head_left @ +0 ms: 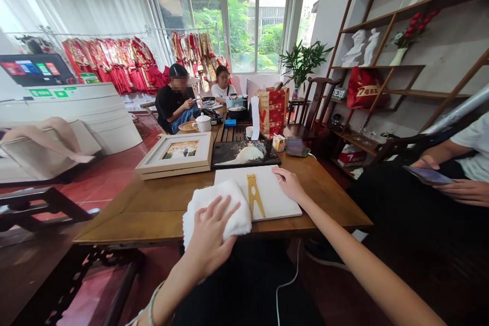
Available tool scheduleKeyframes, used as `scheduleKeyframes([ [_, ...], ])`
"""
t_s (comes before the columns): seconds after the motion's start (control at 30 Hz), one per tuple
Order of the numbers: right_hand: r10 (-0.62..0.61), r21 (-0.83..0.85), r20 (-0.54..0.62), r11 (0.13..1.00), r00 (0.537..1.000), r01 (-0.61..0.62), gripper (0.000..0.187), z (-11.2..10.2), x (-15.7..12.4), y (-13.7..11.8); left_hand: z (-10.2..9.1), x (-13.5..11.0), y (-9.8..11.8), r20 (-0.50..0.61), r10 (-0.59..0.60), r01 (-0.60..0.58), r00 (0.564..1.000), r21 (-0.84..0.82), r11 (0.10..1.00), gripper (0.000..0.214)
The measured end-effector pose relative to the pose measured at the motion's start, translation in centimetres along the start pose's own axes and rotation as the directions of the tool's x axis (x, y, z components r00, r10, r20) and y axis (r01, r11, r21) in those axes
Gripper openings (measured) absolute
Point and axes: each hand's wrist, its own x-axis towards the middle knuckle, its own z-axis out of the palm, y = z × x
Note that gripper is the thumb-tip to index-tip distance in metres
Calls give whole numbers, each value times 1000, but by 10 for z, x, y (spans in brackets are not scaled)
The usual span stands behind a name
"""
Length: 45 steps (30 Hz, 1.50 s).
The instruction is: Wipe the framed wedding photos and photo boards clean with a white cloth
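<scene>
My left hand lies on a folded white towel, its fingers spread across the top. The towel overlaps the left side of a flat white board near the table's front edge. My right hand holds the board's far right corner, fingers bent over it; the thumb is hard to make out. Between my hands, a flat yellow cat-shaped piece with two long legs and an oval hole lies on the board.
Beyond the board are a framed photo, a dark tray, a small box, a red paper bag and a white lidded cup. Two people sit at the far end. Another person's hand holds a phone at right.
</scene>
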Motion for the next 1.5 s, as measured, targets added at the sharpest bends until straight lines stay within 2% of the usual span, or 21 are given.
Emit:
scheduleKeyframes([
  [0.17, -1, -26, 3, 1000, 1000, 1, 36, 0, -1, 0, 2, 33, 16, 10, 5, -5, 1000, 13, 1000, 57],
  [0.47, -18, -30, -3, 999, 1000, 18, 36, 0, 0, 4, 18, 117, 26, -56, -70, 73, 996, 59, 996, 54],
  [0.57, -20, -49, 11, 999, 1000, 21, 36, 0, 1, 4, 22, 137, 28, -46, -29, 31, 999, 62, 998, 54],
  [0.67, -23, -68, 16, 997, 1000, 24, 37, -1, 1, 3, 24, 146, 29, -29, 37, -35, 999, 63, 997, 53],
  [0.8, -27, -65, 19, 997, 999, 28, 37, -1, 1, 3, 23, 142, 30, -4, 102, -101, 995, 70, 992, 53],
  [0.93, -16, -57, 26, 998, 1000, 17, 37, -1, 1, 2, 21, 125, 37, 21, 163, -164, 986, 73, 984, 55],
  [1.17, -35, -11, 27, 999, 999, 35, 35, -1, 0, 2, 19, 64, 62, 30, 283, -283, 959, -14, 959, 63],
  [1.27, -26, -20, 12, 999, 1000, 26, 34, -1, 0, 3, 15, 43, 65, 61, 311, -308, 949, -54, 950, 66],
  [1.37, -25, -36, 9, 999, 1000, 25, 36, -1, 0, 3, 11, 44, 60, 88, 298, -291, 951, -80, 953, 65],
  [1.5, -27, -59, 18, 998, 999, 28, 37, -1, 0, 1, 8, 72, 42, 105, 240, -233, 965, -79, 969, 66],
])
